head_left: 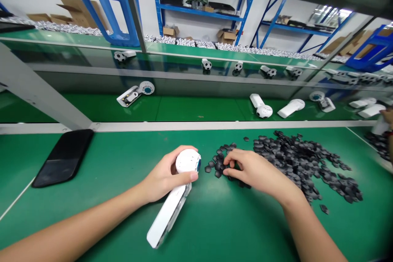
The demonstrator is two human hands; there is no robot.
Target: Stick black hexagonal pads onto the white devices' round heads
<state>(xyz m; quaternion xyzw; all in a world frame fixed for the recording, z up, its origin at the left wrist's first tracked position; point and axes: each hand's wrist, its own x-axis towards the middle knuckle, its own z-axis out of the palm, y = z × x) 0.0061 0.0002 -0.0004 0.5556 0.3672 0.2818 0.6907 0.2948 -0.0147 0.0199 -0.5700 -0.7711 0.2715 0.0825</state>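
Note:
My left hand (172, 172) is closed around the round head of a white plastic device (167, 219). Its long flat body slants down toward me, and a blue part shows at the head's right side. My right hand (253, 170) is over the left edge of a heap of small black polygonal pieces (291, 163). Its fingers are curled, with thumb and forefinger slightly apart among the pieces; I see none clearly held between them. Some loose black pieces (218, 163) lie just left of the fingertips.
A black phone-like slab (63, 157) lies on the green table at left. Beyond a pale rail (196, 126), similar white devices (260, 106) rest on a green belt (184, 108). A slanted metal post (46, 86) stands at left. Part of another person's hand (388, 116) shows at the right edge.

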